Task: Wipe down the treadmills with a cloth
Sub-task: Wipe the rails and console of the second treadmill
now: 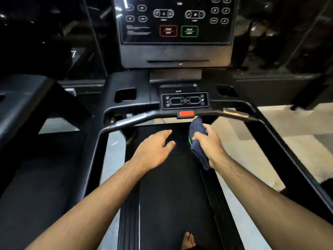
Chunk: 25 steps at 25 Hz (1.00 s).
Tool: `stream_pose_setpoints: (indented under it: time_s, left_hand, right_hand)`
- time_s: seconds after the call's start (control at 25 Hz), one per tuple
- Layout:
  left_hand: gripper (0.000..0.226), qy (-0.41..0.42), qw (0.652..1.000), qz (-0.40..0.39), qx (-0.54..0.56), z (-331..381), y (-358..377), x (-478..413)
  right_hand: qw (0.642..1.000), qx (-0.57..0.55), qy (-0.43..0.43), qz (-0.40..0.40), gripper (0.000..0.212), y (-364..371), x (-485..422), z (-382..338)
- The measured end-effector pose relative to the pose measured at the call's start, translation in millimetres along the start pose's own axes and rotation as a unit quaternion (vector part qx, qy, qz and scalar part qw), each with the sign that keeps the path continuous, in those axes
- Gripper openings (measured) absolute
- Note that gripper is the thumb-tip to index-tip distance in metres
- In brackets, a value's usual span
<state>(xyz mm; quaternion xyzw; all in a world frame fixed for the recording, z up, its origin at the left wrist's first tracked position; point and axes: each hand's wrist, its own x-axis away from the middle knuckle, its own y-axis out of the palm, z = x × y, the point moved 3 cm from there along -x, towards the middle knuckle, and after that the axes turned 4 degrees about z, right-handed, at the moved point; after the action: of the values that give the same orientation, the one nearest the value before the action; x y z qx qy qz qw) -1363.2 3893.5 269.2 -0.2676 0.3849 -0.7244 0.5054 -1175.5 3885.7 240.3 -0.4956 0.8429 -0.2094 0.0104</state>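
Note:
I stand on a black treadmill whose belt (173, 195) runs under my arms. My right hand (207, 143) grips a dark blue cloth (197, 129) with a green edge. The cloth's upper end reaches up to the front crossbar just right of the red stop tab (186, 113). My left hand (156, 145) hovers over the belt below the crossbar (133, 120), fingers relaxed and holding nothing. The console (176, 20) with red and green buttons rises ahead, and a small control panel (184, 101) sits below it.
Side handrails (281, 141) run back on both sides of me. Cup pockets (125, 94) flank the small panel. Another dark machine (27, 98) stands at the left. Light tiled floor (297, 147) lies to the right. A bare foot (188, 240) rests on the belt.

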Motion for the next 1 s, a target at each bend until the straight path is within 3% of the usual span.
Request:
stream_pose_setpoints:
  time_s: [0.28, 0.44, 0.6, 0.76, 0.88, 1.0]
  left_hand:
    - [0.055, 0.101, 0.993, -0.012, -0.053, 72.1, 35.1, -118.0]
    - [0.059, 0.196, 0.969, -0.029, -0.147, 90.6, 60.1, -190.1]
    - [0.065, 0.234, 0.947, -0.011, -0.219, 80.2, 72.7, -248.9]
    - [0.069, 0.263, 0.928, -0.025, -0.264, 56.4, 79.6, -281.6]
    - [0.073, 0.299, 0.914, -0.031, -0.273, 48.3, 82.3, -294.8]
    - [0.070, 0.322, 0.905, -0.039, -0.277, 54.1, 87.3, -302.9]
  right_hand:
    - [0.996, -0.001, -0.007, 0.094, 0.054, -74.4, -94.6, -4.6]
    - [0.985, 0.063, -0.047, 0.151, 0.055, -89.1, -153.5, -3.9]
    - [0.969, 0.160, -0.091, 0.165, 0.063, -69.3, -197.4, 0.0]
    - [0.922, 0.346, -0.118, 0.126, 0.055, -20.0, -218.1, 7.4]
    - [0.901, 0.379, -0.117, 0.174, 0.051, -11.0, -220.4, 10.0]
    - [0.878, 0.408, -0.186, 0.166, 0.045, -12.8, -220.7, 18.2]
